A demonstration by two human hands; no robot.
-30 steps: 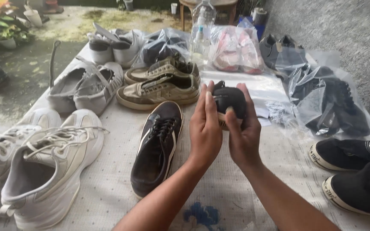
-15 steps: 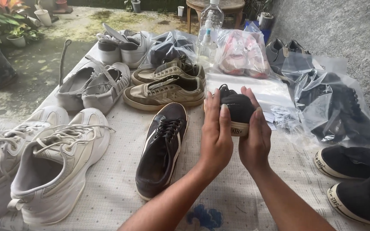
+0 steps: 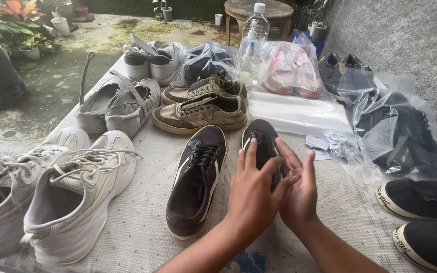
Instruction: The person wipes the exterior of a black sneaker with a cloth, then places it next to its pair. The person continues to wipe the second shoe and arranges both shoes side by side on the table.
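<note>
Outdoor table with pale woven cloth [image 3: 142, 222], shoes all over: both hands, left hand [image 3: 253, 189] and right hand [image 3: 299, 189], clasp dark brown lace-up sneaker with white stripe [image 3: 261, 139], long axis pointing away, just right of its mate [image 3: 198, 177], fingers loosely spread.

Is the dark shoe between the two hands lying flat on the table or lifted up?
Cannot tell for sure. The dark shoe points away, toe visible; left hand and right hand hide its rear part.
</note>
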